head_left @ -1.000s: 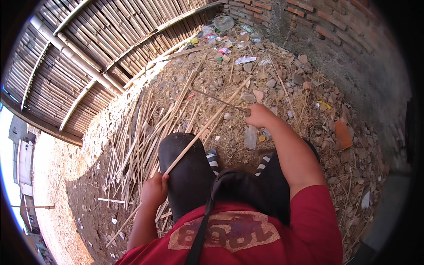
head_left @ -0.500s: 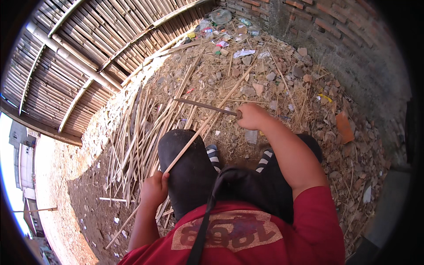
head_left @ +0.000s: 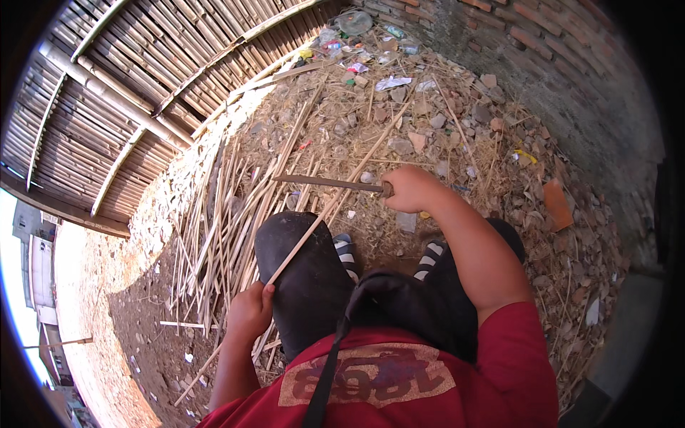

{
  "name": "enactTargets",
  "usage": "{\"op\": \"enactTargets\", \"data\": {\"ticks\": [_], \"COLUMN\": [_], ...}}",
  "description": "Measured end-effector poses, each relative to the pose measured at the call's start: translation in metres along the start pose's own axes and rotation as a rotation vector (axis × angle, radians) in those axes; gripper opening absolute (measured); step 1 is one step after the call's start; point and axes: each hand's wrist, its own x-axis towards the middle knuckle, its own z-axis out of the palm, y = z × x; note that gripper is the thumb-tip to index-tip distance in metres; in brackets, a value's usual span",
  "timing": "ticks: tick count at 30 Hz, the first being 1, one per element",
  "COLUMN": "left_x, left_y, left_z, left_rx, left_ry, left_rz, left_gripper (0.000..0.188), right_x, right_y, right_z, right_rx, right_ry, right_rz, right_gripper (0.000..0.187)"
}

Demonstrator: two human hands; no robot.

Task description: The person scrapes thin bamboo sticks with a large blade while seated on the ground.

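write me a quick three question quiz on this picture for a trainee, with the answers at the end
1. Multiple choice: what is in the person's right hand?
a) a hammer
b) a long-bladed tool
c) a coil of rope

2. True or false: the left hand is empty.

3. Short answer: in the picture, on which side of the striped sandals does the heap of loose strips lie?

Key:
1. b
2. False; it grips a thin strip that slants up across the left knee.
3. The left side.
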Motion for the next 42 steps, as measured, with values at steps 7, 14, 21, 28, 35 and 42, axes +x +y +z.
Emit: {"op": "enactTargets", "data": {"ticks": [7,14,21,28,35,42], "left_x": [0.000,-0.004,-0.003,-0.002,0.001,0.002], "left_y": [-0.004,-0.010,0.003,-0.005,-0.003,-0.012], "left_z": [0.015,0.017,0.015,0.021,0.018,0.026], "left_rx": [-0.034,-0.038,0.061,-0.026,-0.025,-0.058], "left_ry": [0.070,0.087,0.130,0.120,0.120,0.147], "left_rz": [0.068,0.097,0.071,0.088,0.110,0.131], "left_gripper": [0.040,0.040,0.039,0.038,0.038,0.037], "right_x": [0.001,0.003,0.015,-0.012,0.004,0.018], "right_y": [0.048,0.001,0.040,-0.012,0.017,0.034], "right_z": [-0.011,0.012,0.005,-0.006,-0.001,0.009], "right_rx": [0.081,-0.070,0.091,-0.113,-0.046,0.125], "right_ry": [-0.024,-0.116,0.055,0.021,0.089,0.066], "right_rz": [0.087,-0.163,0.127,-0.081,0.040,0.031], "right_gripper": [0.023,0.035,0.029,0.026,0.024,0.029]}}
